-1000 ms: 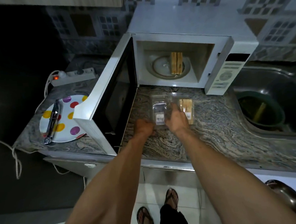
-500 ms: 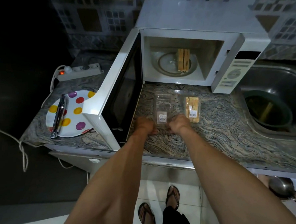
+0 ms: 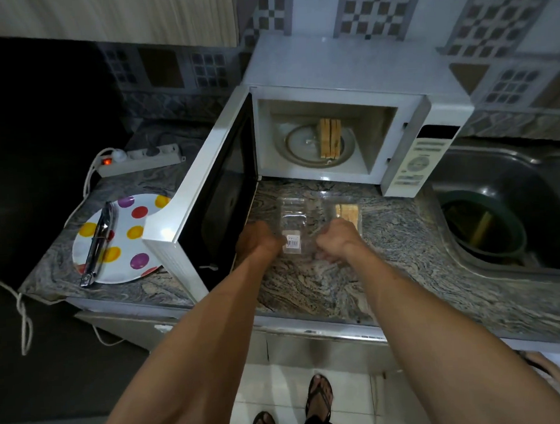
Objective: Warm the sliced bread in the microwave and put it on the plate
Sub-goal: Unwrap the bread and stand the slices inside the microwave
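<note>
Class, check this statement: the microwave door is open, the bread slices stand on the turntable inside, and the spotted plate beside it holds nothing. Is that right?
Not quite. The head view shows metal tongs lying on the spotted plate. The rest holds: the microwave door is open and the bread slices stand on the turntable.

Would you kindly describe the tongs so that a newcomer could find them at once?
Start at the white microwave with its door swung open to the left. Beyond that door, on the counter's left end, sits a white plate with coloured dots. The tongs lie across the plate's left side, the only metal tool there.
</note>
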